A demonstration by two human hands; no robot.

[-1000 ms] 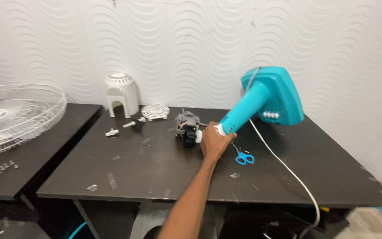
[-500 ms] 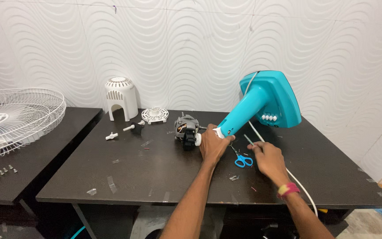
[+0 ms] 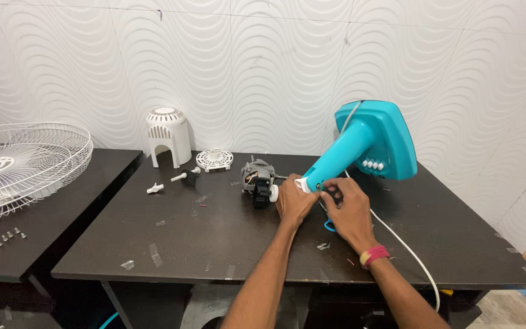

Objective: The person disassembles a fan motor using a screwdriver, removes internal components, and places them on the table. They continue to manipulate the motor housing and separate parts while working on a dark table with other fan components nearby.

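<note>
A turquoise fan stand (image 3: 369, 146) lies tilted on the dark table (image 3: 214, 244), its neck pointing left toward a grey fan motor (image 3: 258, 181). My left hand (image 3: 293, 204) grips the white joint where the neck meets the motor. My right hand (image 3: 348, 204) rests against the lower end of the neck, fingers curled at it; whether it holds a small part is hidden. Blue-handled scissors (image 3: 329, 226) lie mostly under my right hand. A white power cord (image 3: 406, 250) runs from the stand off the front edge.
A white motor cover (image 3: 168, 137), a round white grille piece (image 3: 214, 159) and small white knobs (image 3: 165, 183) lie at the back left. A white wire fan guard (image 3: 16, 164) and several screws (image 3: 10, 236) sit on the adjoining left table. Bits of tape dot the tabletop.
My right hand came into view from the lower right and moved up to the neck of the stand beside my left hand. My left hand stayed at the joint.
</note>
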